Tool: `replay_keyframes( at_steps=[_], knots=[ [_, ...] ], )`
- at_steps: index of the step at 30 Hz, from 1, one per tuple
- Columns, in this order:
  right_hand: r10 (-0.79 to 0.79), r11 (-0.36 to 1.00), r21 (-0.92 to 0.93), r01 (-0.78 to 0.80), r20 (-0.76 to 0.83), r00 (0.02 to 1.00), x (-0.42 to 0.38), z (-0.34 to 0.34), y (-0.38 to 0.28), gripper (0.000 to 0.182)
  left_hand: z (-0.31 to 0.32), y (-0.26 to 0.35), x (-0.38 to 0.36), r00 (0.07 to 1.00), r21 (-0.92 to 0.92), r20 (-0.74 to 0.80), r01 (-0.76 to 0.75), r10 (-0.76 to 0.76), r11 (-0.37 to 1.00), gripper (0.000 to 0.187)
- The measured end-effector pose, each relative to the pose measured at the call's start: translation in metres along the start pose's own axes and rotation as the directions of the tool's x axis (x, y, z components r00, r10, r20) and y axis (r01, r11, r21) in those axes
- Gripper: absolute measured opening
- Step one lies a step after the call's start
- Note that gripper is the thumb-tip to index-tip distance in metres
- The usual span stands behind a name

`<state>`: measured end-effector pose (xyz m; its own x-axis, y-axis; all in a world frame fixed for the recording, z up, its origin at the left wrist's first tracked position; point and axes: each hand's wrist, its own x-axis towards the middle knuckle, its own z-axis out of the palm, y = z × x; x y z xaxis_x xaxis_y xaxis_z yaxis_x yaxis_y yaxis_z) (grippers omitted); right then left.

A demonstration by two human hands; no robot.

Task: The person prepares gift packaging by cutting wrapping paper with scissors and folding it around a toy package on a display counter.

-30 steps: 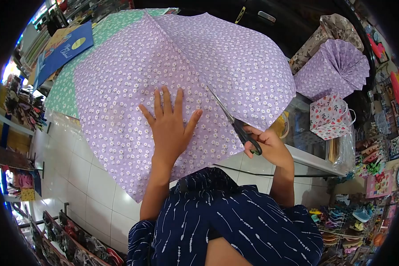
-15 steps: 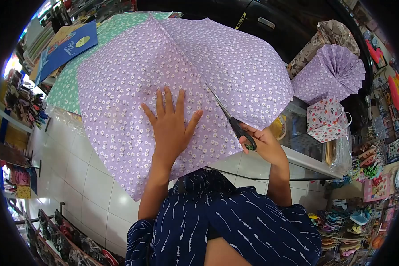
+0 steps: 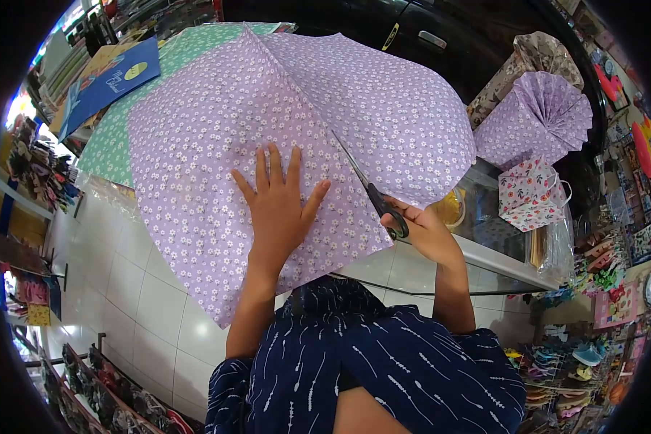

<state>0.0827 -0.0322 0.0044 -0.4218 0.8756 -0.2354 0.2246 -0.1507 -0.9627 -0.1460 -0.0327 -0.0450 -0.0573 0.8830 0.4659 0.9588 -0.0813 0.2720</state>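
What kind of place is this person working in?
Most likely a small gift-wrap or stationery shop. The right hand runs scissors through purple floral wrapping paper on a glass counter, with folded paper fans and packed trinket racks around.

Left hand flat on purple paper; right hand scissors.
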Motion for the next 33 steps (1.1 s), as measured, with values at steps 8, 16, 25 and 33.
replay_keyframes(
  at_steps=[8,16,25,33],
  knots=[
    [0.055,0.993,-0.109,-0.046,0.076,0.996,-0.006,0.001,-0.019,0.051,0.000,0.000,0.000,1.000,0.007,0.009,0.001,-0.001,1.000,0.062],
    [-0.104,0.988,-0.112,0.106,0.022,0.994,-0.002,0.006,-0.011,0.039,0.000,-0.001,-0.001,1.000,0.009,0.005,-0.009,0.009,1.000,0.063],
    [-0.124,0.986,-0.115,0.122,-0.012,0.992,0.002,0.005,0.001,0.037,0.000,-0.001,-0.001,1.000,0.010,0.004,-0.004,0.004,1.000,0.063],
    [-0.169,0.980,-0.109,0.166,-0.014,0.986,0.003,0.004,0.008,0.036,0.000,0.000,-0.002,1.000,0.019,0.008,-0.006,0.006,1.000,0.063]
  ],
)
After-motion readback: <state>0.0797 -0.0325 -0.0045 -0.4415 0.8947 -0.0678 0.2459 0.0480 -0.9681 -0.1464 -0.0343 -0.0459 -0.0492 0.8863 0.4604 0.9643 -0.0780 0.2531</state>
